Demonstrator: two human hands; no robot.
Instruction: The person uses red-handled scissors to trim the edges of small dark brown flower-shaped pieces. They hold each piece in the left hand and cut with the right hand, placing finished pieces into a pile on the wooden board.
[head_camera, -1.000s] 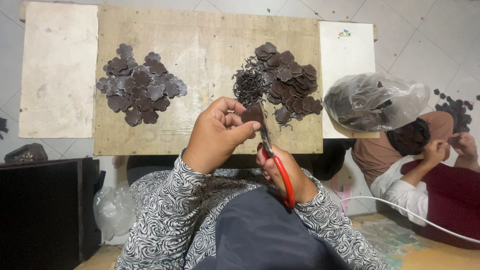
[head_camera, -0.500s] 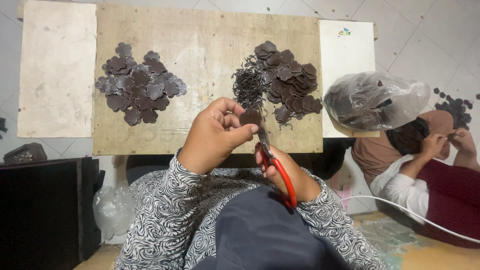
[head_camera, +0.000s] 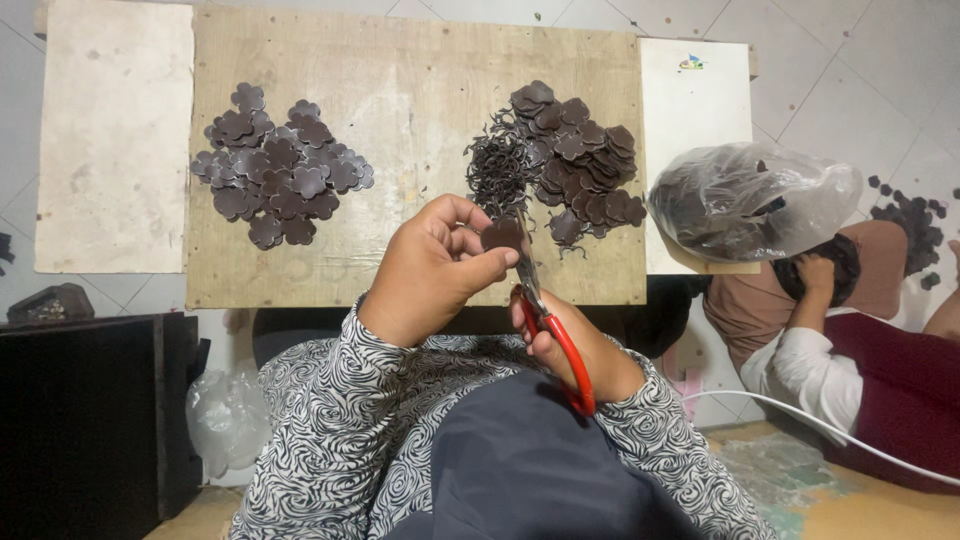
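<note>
Pale floor tiles spread out beneath us in the head view, and on them lies a bare wooden board with lighter panels at either side. Our left hand pinches a small dark brown disc between thumb and fingertips, just above the board's near edge. Our right hand is closed through the handles of red-handled scissors, whose blades reach up to touch the disc. On the board, a heap of flower-shaped dark pieces sits to the left, well apart from a pile of round pieces with curly trimmings to the right. Beside that, a clear plastic bag holds more dark pieces, near another seated person.
</note>
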